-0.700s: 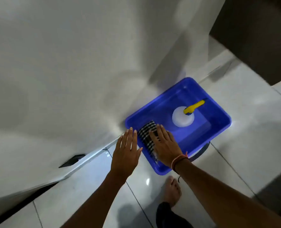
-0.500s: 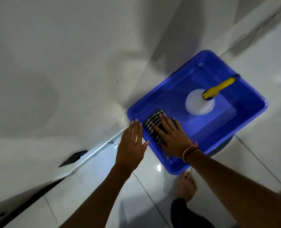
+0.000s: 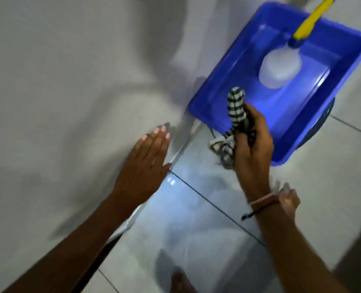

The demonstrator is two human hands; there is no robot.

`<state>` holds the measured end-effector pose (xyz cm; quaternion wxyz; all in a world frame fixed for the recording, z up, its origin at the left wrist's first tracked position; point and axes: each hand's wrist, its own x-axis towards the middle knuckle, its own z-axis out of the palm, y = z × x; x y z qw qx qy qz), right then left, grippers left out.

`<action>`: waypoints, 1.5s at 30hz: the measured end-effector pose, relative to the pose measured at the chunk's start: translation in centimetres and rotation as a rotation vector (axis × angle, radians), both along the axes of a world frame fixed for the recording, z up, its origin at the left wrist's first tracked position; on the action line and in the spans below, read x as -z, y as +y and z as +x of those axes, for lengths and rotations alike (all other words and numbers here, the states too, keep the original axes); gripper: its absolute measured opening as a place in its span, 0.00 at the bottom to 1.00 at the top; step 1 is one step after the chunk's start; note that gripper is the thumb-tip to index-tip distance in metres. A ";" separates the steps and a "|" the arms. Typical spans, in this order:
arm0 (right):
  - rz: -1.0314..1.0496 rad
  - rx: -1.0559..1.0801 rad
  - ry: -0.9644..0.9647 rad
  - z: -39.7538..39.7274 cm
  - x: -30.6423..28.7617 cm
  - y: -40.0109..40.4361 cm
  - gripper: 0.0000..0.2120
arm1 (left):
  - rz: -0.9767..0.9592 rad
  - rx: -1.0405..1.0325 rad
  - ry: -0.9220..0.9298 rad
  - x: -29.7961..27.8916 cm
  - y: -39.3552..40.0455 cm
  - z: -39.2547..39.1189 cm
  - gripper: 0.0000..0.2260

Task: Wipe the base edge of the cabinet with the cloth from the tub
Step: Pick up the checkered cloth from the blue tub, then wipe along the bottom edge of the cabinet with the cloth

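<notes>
The white cabinet (image 3: 65,85) fills the left part of the view, and its base edge (image 3: 181,146) runs diagonally from the lower left up toward the tub. The left hand (image 3: 148,163) is seen flat and spread wide, palm toward the cabinet face just above the base edge; nothing is held in it. Whether the palm touches the panel cannot be told.

A tiled floor (image 3: 196,229) with dark grout lines is seen to the right of the base edge. A bare foot (image 3: 181,282) is partly visible at the bottom edge of the view, and a second foot (image 3: 289,203) is seen behind the right wrist.

The striped cloth (image 3: 235,106), in dark and pale bands, is gripped by the right hand (image 3: 251,144), which is closed around its middle. The upper end of the cloth stands up above the fingers, over the near corner of the tub; the lower end hangs bunched below the hand, over the floor just outside the tub rim. A thin band (image 3: 264,200) is worn on the right wrist.

The blue tub (image 3: 207,98) is placed on the floor, close against the cabinet, at the upper right. A white bottle (image 3: 281,68) with a yellow spray head (image 3: 310,20) lies inside the tub, apart from the cloth.
</notes>
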<state>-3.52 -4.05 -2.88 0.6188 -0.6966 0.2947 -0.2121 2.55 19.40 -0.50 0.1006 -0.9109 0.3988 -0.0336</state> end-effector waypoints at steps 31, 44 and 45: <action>0.140 -0.207 0.099 7.7 34.8 13.6 0.25 | 0.449 0.332 -0.714 14.1 3.6 2.7 0.27; 0.365 -0.367 0.105 -0.4 32.7 24.2 0.35 | 0.311 0.234 -0.676 14.5 7.7 -0.8 0.22; 0.314 -0.320 0.113 2.1 33.0 21.8 0.33 | 0.324 0.240 -0.667 14.4 7.6 -0.9 0.22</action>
